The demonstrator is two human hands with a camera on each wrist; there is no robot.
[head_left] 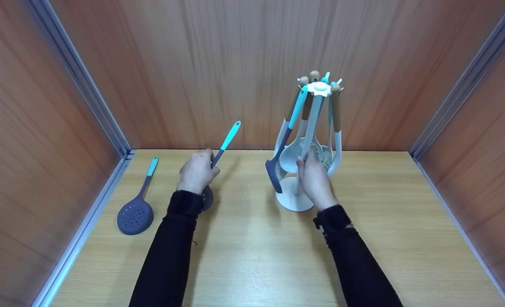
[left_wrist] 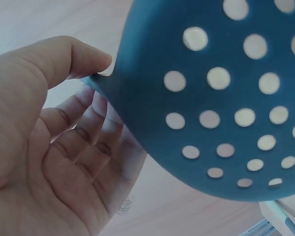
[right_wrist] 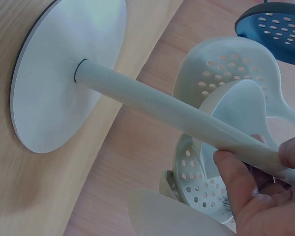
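Note:
My left hand (head_left: pixel 198 170) pinches a skimmer (head_left: pixel 230 136) by its dark neck, thumb on one side and fingers on the other. Its turquoise handle points up and away. In the left wrist view the dark blue perforated head (left_wrist: pixel 196 103) fills the right side. My right hand (head_left: pixel 314 177) grips the pole (right_wrist: pixel 152 103) of a white utensil stand (head_left: pixel 319 88). The stand's round base (right_wrist: pixel 54 78) rests on the table. Around the pole hang several utensils, among them a dark one with a turquoise handle (head_left: pixel 297 108) and a white ladle (head_left: pixel 290 158).
A second dark skimmer (head_left: pixel 135 215) with a turquoise handle lies on the table (head_left: pixel 252 264) at the left. Wood-grained panels (head_left: pixel 218 72) close in the back and both sides, with grey metal strips (head_left: pixel 82 81) at the corners.

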